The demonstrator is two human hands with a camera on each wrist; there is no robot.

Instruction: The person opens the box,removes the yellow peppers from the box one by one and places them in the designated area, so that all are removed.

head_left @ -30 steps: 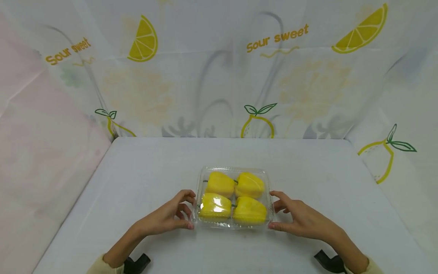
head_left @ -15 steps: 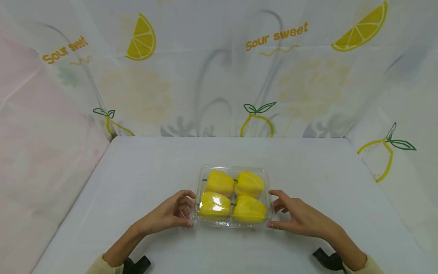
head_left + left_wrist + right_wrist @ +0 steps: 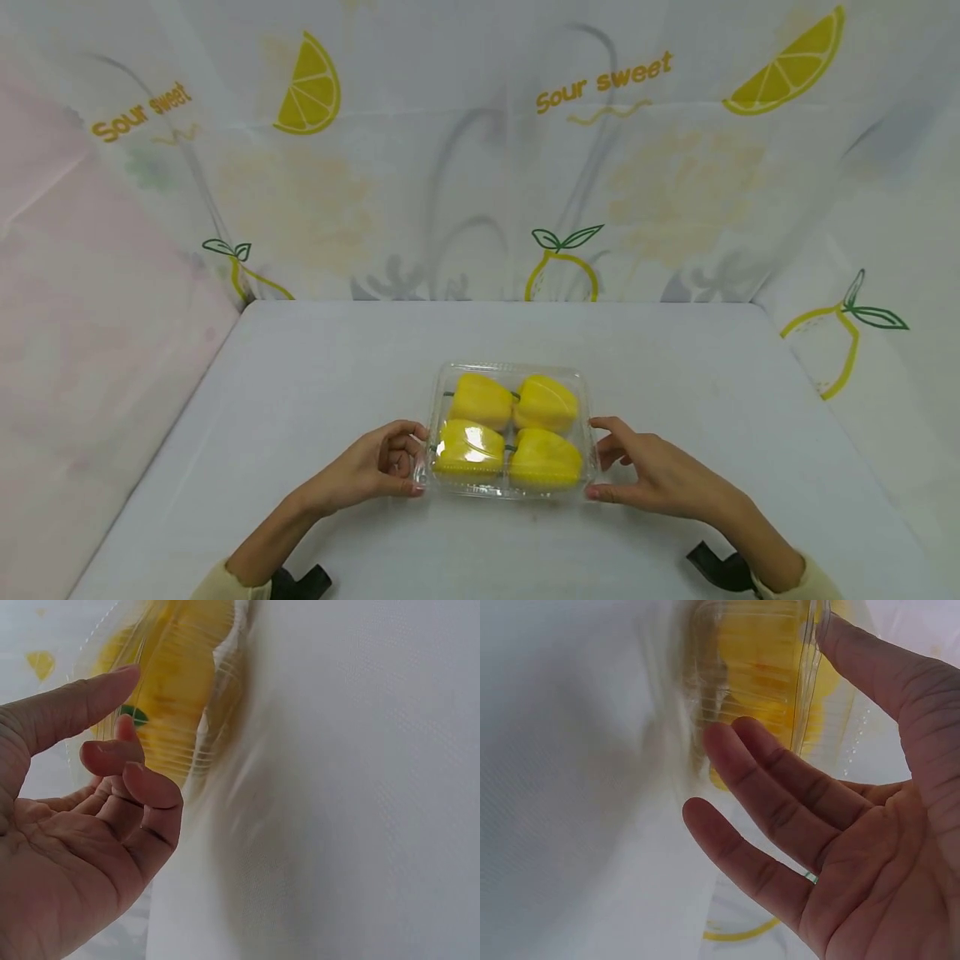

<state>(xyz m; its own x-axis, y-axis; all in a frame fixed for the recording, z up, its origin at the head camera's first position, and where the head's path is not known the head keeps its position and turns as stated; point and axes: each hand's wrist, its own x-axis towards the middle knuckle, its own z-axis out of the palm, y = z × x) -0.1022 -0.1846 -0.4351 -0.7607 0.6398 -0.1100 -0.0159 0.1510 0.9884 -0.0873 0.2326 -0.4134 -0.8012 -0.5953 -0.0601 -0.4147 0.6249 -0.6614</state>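
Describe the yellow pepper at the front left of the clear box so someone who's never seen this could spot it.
On the white table, find the clear plastic box. Inside are four yellow peppers in two rows; go to the row nearer the person. The front-left pepper, unlike its neighbours, shows under a large, bright white glare.

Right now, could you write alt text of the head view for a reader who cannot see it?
Four yellow bell peppers in a clear plastic clamshell box, with a person's left hand and right hand at its short sides. A lemon-print cloth hangs behind the white table.
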